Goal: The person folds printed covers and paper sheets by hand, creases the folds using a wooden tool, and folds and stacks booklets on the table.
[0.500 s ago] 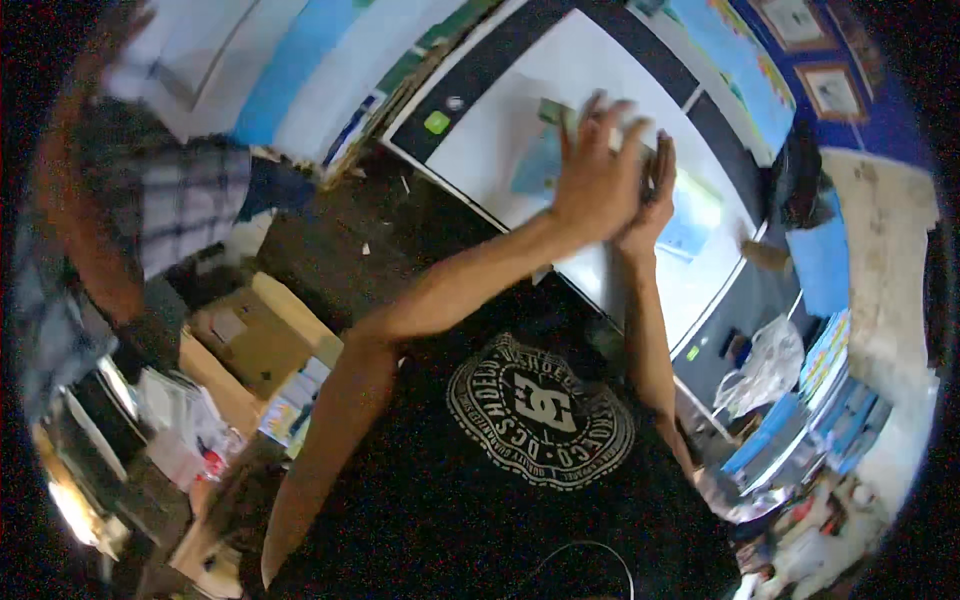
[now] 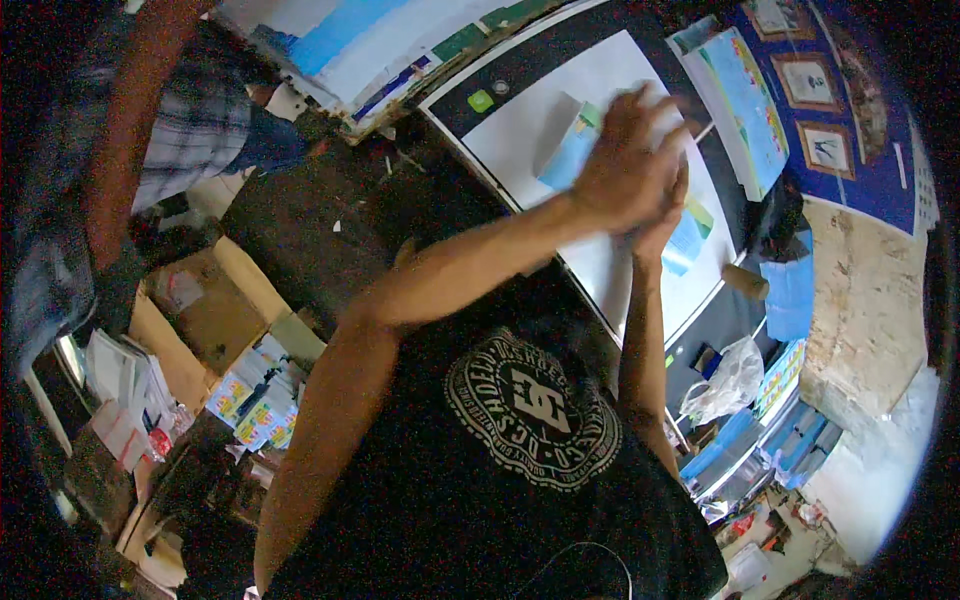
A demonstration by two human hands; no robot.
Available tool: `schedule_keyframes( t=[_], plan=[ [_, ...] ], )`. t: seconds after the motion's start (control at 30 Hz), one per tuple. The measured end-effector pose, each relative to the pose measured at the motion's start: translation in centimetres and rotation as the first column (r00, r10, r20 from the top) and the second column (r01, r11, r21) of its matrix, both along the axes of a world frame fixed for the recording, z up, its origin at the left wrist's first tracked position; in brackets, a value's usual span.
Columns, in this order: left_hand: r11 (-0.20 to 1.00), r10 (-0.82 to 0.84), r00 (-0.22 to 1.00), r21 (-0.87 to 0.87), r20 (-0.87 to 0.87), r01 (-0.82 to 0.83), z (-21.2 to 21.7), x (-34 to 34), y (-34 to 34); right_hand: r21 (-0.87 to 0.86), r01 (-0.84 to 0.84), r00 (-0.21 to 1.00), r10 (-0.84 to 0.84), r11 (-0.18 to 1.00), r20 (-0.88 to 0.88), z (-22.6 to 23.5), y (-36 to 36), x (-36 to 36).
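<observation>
Above a white sheet (image 2: 500, 140) on a black-bordered table, both my hands meet. My left hand (image 2: 628, 165) is on top, blurred by motion, its fingers partly spread and nothing visible in them. Under and beside it is my right hand (image 2: 660, 225), palm side against the left; its fingers are mostly hidden. A blue-and-green booklet or leaflet (image 2: 566, 158) lies on the sheet left of my hands. To their right lies another light-blue printed piece (image 2: 686, 246), partly covered by the right hand.
A brown cylinder (image 2: 745, 281) lies at the table's right edge, with a clear plastic bag (image 2: 728, 380) nearer. Colourful printed stacks (image 2: 745, 115) stand at the back right. Left are an open cardboard box (image 2: 190, 320), printed sheets (image 2: 262, 395) and a person in a plaid garment (image 2: 195, 130).
My view has turned, so the box and table sit differently. The hands stay together; the left fingers, stretched upward before, now bend over the right hand.
</observation>
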State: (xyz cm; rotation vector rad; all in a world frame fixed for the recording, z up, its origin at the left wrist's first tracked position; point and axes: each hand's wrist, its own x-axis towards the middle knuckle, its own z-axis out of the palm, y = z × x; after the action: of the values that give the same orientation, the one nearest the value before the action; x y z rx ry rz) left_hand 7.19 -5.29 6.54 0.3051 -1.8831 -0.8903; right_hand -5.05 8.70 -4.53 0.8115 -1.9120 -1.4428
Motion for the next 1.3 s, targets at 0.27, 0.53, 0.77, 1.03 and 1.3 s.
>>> schedule_keyframes(
  t=[0.27,0.53,0.77,1.03,1.3],
  plan=[
    [0.921,0.284,0.757,-0.387,0.589,-0.044,-8.3,0.4,-1.7,-0.774,0.585,0.134,0.970,-0.241,-0.201,13.8,-5.1,6.3],
    [0.938,0.238,0.782,-0.345,0.576,-0.032,-8.0,0.3,-2.2,-0.815,0.580,-0.025,0.999,-0.023,-0.046,9.8,-3.5,3.5],
    [0.932,0.251,0.775,-0.361,0.579,-0.032,-7.3,-0.5,-0.4,-0.724,0.689,0.072,0.993,0.016,0.091,4.7,-3.0,2.2],
    [0.873,0.153,0.761,-0.446,0.631,0.195,-7.3,-3.1,5.0,-0.323,0.907,0.162,0.933,-0.269,-0.321,8.0,-1.0,-0.3],
    [0.852,0.131,0.784,-0.472,0.607,0.224,-7.3,-3.5,4.8,-0.784,0.619,0.236,0.964,-0.052,0.123,6.4,1.1,0.0]
  ],
)
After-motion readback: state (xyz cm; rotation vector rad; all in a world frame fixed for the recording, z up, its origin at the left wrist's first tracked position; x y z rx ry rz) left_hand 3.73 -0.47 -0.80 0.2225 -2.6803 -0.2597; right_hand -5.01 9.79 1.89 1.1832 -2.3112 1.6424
